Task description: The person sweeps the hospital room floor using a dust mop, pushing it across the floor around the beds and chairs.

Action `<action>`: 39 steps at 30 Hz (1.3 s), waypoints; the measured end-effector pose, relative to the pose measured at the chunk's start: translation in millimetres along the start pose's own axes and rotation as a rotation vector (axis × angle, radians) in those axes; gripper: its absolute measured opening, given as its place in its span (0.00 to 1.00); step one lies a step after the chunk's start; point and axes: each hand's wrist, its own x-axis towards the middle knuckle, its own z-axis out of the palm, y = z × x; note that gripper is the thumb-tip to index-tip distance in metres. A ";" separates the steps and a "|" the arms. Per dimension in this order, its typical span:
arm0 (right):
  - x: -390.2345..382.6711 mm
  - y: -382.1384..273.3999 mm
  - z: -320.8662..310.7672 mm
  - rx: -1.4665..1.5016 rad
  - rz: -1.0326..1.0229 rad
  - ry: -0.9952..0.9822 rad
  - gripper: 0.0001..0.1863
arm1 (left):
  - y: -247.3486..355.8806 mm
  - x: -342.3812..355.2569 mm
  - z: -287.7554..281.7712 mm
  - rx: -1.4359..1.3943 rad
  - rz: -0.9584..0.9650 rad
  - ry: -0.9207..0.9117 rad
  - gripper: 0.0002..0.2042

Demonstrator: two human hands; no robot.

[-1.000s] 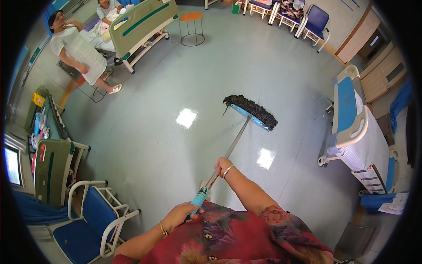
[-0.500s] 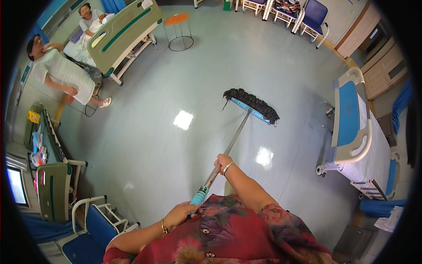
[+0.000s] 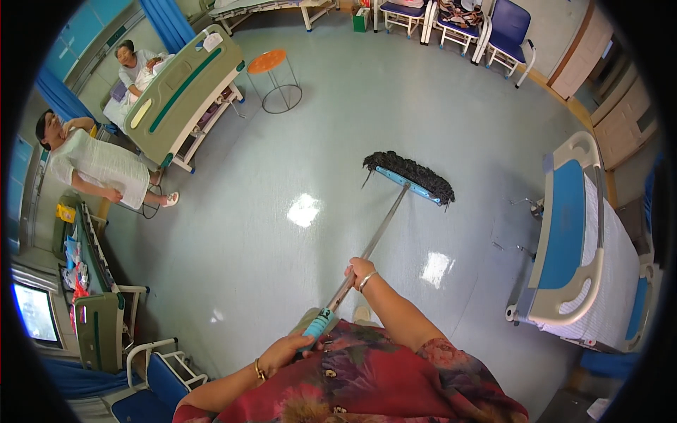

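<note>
Open floor (image 3: 331,127) around mop head (image 3: 415,176), 1 orange stool (image 3: 266,61) ahead-left, green-ended bed (image 3: 180,102) left, blue-panelled bed (image 3: 564,222) right

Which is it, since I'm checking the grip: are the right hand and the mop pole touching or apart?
Touching: the head view shows the right hand curled around the mop pole.

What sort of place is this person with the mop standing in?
Probably a hospital ward: a blue-panelled bed at right stands on a castor, an olive footboard fronts another bed at upper left, and a blue curtain hangs behind it.
</note>
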 end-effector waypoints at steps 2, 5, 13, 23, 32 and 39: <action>-1.2 -27.2 2.3 -0.011 -0.022 -0.028 0.08 | 17.2 14.4 7.8 -0.025 -0.021 0.018 0.18; 25.1 -59.1 1.3 0.038 -0.071 0.014 0.08 | 45.9 43.0 10.7 -0.060 -0.036 -0.070 0.19; 67.1 -190.5 21.3 -0.084 -0.076 -0.042 0.06 | 158.8 125.7 38.2 0.030 0.048 -0.121 0.16; 118.8 -329.2 63.9 0.073 0.012 -0.023 0.05 | 308.5 189.7 58.6 0.034 -0.057 -0.112 0.15; 153.3 -440.7 74.9 0.049 0.018 0.051 0.05 | 399.0 254.5 101.4 0.133 -0.033 -0.009 0.14; 201.3 -539.2 83.7 0.155 0.035 0.053 0.04 | 502.7 300.9 175.3 0.036 0.062 0.051 0.13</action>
